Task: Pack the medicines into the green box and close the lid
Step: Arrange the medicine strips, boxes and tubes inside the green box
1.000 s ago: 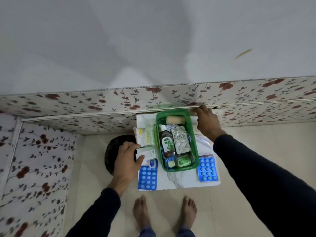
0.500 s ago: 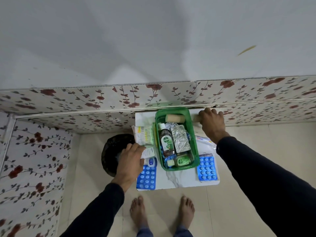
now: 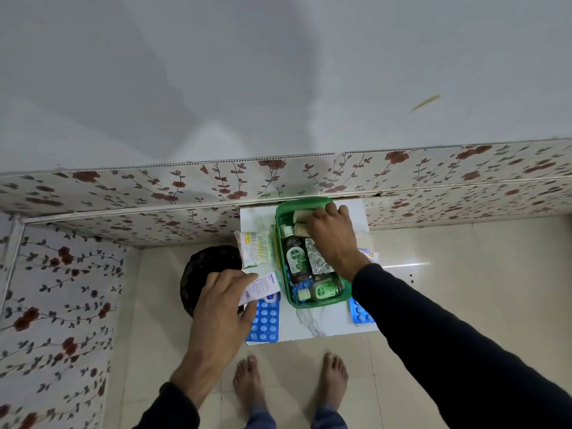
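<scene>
The green box [image 3: 282, 236] stands open on a small white marble-topped table [image 3: 309, 323]. Inside lie a brown Dettol bottle [image 3: 296, 258], foil blister strips [image 3: 318, 258], a small green bottle [image 3: 323, 291] and a tan bandage roll [image 3: 305, 215]. My right hand [image 3: 332, 236] reaches into the far end of the box, closed on a second tan roll [image 3: 301, 229]. My left hand [image 3: 223, 305] grips a white medicine carton [image 3: 263, 286] just left of the box. Blue pill strips lie at the front left [image 3: 264, 322] and front right [image 3: 359, 314].
A white sachet pack [image 3: 255, 247] lies left of the box. A tube [image 3: 368, 253] and a pale item [image 3: 365, 239] lie to the right. A dark round bin [image 3: 210, 270] stands on the floor left of the table. The floral wall panel [image 3: 216, 184] is right behind. My bare feet [image 3: 291, 379] are below.
My right hand has brought a tan roll from the table's far right edge into the far end of the box. My left hand has lifted the white carton slightly off the table.
</scene>
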